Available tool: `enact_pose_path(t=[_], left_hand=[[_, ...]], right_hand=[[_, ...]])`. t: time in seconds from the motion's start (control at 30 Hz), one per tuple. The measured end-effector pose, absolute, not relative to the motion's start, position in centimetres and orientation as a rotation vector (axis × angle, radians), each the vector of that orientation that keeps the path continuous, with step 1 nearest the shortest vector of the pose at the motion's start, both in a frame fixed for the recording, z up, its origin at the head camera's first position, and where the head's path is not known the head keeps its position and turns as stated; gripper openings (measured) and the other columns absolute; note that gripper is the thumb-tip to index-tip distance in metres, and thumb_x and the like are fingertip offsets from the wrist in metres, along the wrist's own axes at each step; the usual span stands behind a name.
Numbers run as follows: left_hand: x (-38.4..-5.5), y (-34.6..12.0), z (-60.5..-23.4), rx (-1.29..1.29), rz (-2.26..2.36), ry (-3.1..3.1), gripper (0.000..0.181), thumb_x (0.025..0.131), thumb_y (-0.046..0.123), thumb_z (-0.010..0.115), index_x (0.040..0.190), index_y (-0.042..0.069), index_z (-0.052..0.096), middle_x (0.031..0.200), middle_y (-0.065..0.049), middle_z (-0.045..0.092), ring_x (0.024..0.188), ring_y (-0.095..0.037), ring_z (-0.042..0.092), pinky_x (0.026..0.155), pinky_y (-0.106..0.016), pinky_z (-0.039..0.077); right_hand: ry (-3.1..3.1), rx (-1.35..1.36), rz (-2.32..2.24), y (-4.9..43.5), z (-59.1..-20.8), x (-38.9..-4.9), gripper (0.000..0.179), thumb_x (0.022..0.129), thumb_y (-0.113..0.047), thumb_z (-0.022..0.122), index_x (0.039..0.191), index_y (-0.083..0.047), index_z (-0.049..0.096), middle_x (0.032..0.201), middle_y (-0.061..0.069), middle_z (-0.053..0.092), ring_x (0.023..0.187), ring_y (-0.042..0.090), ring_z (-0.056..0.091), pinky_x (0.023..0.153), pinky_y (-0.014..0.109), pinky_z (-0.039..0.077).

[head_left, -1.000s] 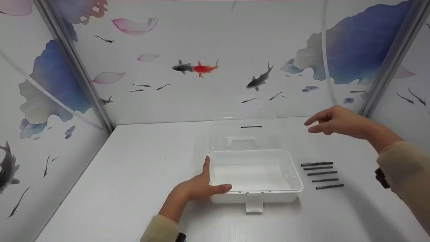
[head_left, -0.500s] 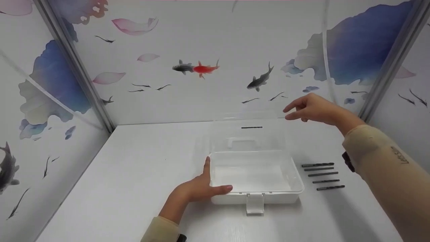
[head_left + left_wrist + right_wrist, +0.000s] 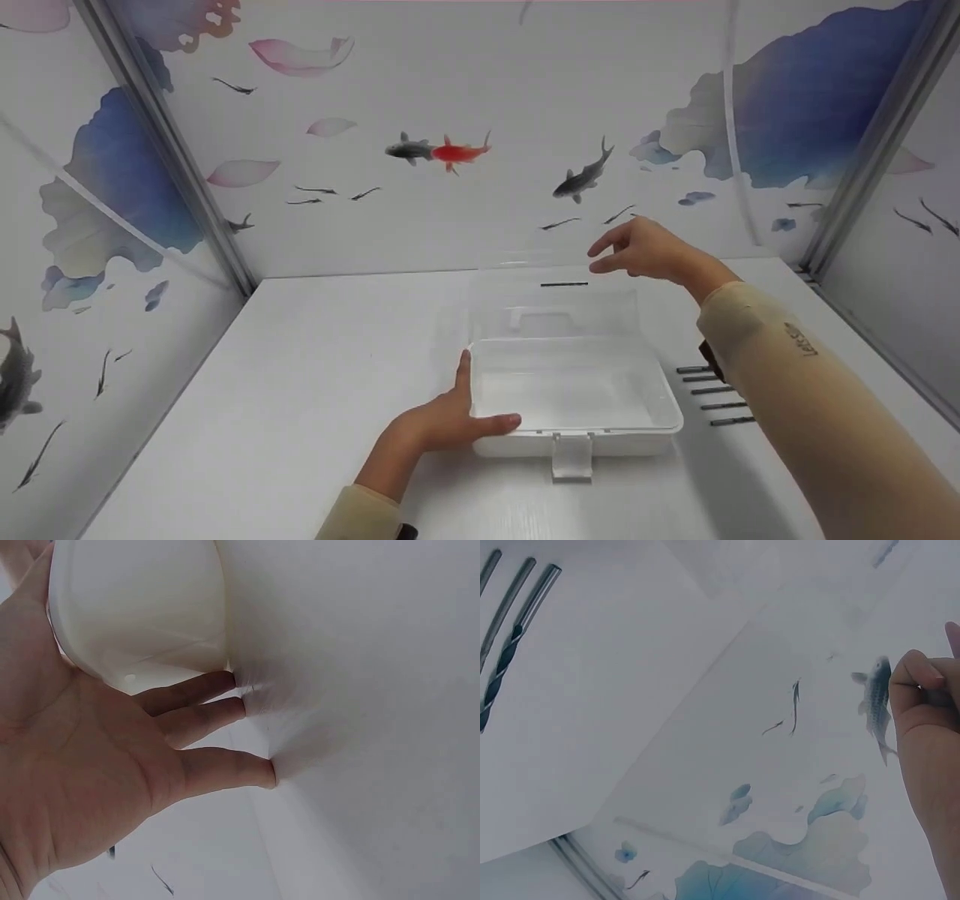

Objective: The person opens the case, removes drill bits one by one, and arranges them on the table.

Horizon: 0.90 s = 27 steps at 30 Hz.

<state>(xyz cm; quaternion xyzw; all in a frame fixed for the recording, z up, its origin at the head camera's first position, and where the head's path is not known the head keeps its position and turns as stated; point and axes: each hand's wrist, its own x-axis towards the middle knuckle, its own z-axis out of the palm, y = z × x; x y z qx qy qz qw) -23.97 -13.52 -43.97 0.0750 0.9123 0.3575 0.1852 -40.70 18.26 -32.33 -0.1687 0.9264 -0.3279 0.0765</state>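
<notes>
A white plastic box stands with its clear lid swung back. My left hand braces its front left corner, thumb along the front rim. In the left wrist view, straight fingers of that hand reach down to the table beside the box wall. One thin dark drill bit shows at the lid's far part; whether it lies on the lid or behind it I cannot tell. Just above and right of that bit hovers my right hand, fingers loosely bent, nothing visible between them.
Several drill bits lie in a row right of the box, their right ends hidden by my right sleeve. White walls printed with fish and leaves enclose the table. The box's latch hangs down in front.
My right hand has moved left from the right side to over the far edge of the lid, close to the single drill bit. The left hand and the box have stayed put.
</notes>
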Motion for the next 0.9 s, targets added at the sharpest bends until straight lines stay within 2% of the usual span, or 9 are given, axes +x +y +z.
enact_pose_path(t=[0.1,0.2,0.37,0.63,0.9], left_hand=[[-23.9,-13.5,-44.0,0.205,0.994,2.571,0.132,0.074,0.078,0.063,0.155,0.016,-0.020,0.161,-0.020,0.021,0.147,-0.028,0.031,0.116,-0.050,0.031],[-23.9,-13.6,-44.0,0.198,0.994,2.572,0.132,0.074,0.078,0.063,0.155,0.016,-0.020,0.161,-0.019,0.022,0.147,-0.028,0.031,0.116,-0.050,0.031],[-24.0,-13.5,-44.0,0.190,1.008,2.571,0.132,0.073,0.078,0.064,0.155,0.016,-0.019,0.162,-0.020,0.021,0.147,-0.028,0.030,0.117,-0.050,0.030],[-23.7,-13.4,-44.0,0.209,1.010,2.573,0.132,0.074,0.077,0.064,0.155,0.016,-0.020,0.160,-0.021,0.025,0.146,-0.030,0.033,0.115,-0.051,0.032],[-24.0,-13.4,-44.2,0.209,1.015,2.583,0.132,0.074,0.077,0.065,0.156,0.017,-0.019,0.159,-0.021,0.028,0.144,-0.030,0.036,0.115,-0.051,0.033]], right_hand=[[2.776,-0.504,-0.971,17.5,-33.0,-41.1,0.036,0.086,-0.035,0.076,0.119,-0.020,0.071,0.103,0.009,0.065,0.099,0.025,0.063,0.095,0.046,0.053],[2.796,-0.511,-0.953,16.9,-33.5,-41.4,0.034,0.087,-0.033,0.075,0.117,-0.020,0.072,0.101,0.009,0.065,0.095,0.025,0.059,0.086,0.040,0.054],[2.833,-0.524,-0.928,16.4,-34.4,-41.9,0.031,0.086,-0.033,0.076,0.114,-0.020,0.074,0.100,0.008,0.064,0.091,0.024,0.052,0.075,0.034,0.045],[2.820,-0.509,-0.891,16.3,-35.6,-42.0,0.033,0.087,-0.033,0.075,0.116,-0.018,0.073,0.102,0.009,0.061,0.091,0.023,0.048,0.072,0.033,0.044],[2.814,-0.476,-0.849,15.9,-35.8,-41.8,0.035,0.087,-0.033,0.075,0.119,-0.019,0.071,0.107,0.011,0.063,0.093,0.024,0.055,0.078,0.033,0.048]])
